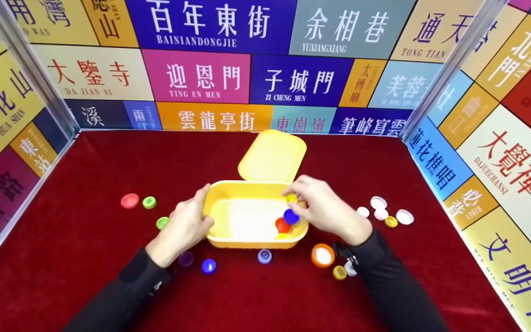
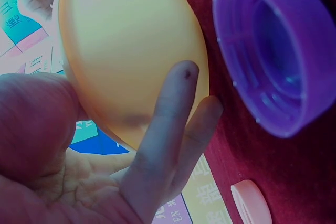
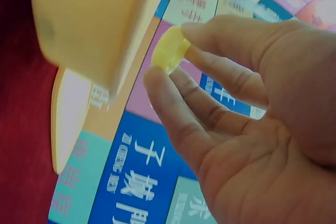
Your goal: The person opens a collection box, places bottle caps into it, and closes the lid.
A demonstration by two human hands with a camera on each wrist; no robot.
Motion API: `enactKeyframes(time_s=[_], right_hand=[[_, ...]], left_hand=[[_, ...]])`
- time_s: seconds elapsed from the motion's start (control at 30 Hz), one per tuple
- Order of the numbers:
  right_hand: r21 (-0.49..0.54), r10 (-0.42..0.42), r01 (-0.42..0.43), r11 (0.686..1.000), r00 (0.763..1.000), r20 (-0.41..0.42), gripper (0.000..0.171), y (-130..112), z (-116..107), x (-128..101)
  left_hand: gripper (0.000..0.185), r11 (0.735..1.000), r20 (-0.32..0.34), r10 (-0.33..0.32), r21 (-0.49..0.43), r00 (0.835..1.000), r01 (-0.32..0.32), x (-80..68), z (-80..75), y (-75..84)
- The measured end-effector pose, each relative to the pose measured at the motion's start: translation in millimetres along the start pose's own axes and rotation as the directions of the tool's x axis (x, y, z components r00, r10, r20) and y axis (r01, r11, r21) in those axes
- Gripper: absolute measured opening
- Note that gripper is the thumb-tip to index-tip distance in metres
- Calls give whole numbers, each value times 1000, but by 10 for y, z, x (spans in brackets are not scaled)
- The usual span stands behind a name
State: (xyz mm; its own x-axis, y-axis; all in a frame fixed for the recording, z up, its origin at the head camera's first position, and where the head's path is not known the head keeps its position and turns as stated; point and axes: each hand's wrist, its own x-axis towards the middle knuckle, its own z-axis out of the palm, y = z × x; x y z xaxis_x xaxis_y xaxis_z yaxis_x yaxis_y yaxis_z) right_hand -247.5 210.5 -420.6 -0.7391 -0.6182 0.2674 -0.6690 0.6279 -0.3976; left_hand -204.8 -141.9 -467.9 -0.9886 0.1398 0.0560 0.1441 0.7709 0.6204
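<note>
At the centre of the head view, on red cloth (image 1: pixel 85 286), stands a yellow box (image 1: pixel 252 222), rounded at the corners, shallow, its wall a warm plastic yellow and its floor pale, almost white under the light. Its lid (image 1: pixel 273 156) is open and tilts back toward the top of the frame, matching in colour. Inside, at the box's right end, lie a blue cap (image 1: pixel 290 216), a red cap (image 1: pixel 282 225) and a bit of a yellow one at the lower edge.

The left hand (image 1: pixel 186 229) grips the box's left wall, thumb over the rim; in the left wrist view its fingers (image 2: pixel 170 129) lie straight against the smooth, curved outer wall, with a purple cap (image 2: pixel 278 51) lying open side up just beside them at the upper right.

The right hand (image 1: pixel 325 208) is over the box's right rim and pinches a small yellow cap (image 3: pixel 170 50) between thumb and fingertips; the right wrist view shows it edge-on, pale lemon and slightly translucent, near the box's corner in the upper left of that frame.

Loose caps lie around the box: red and green ones to the left, white ones to the right, and blue, orange and others along the lower side.
</note>
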Motion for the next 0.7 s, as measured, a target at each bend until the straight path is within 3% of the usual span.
enactKeyframes(time_s=[0.37,0.7], right_hand=[[16,-98,97,995,981,165,23,-107,169,-32],[40,-112,107,993,981,158,23,-104,171,-34]], left_hand=[[85,1000,10,-8,-3,1000,8,0,-5,11],[87,1000,-1,0,-8,1000,0,2,-3,-4]])
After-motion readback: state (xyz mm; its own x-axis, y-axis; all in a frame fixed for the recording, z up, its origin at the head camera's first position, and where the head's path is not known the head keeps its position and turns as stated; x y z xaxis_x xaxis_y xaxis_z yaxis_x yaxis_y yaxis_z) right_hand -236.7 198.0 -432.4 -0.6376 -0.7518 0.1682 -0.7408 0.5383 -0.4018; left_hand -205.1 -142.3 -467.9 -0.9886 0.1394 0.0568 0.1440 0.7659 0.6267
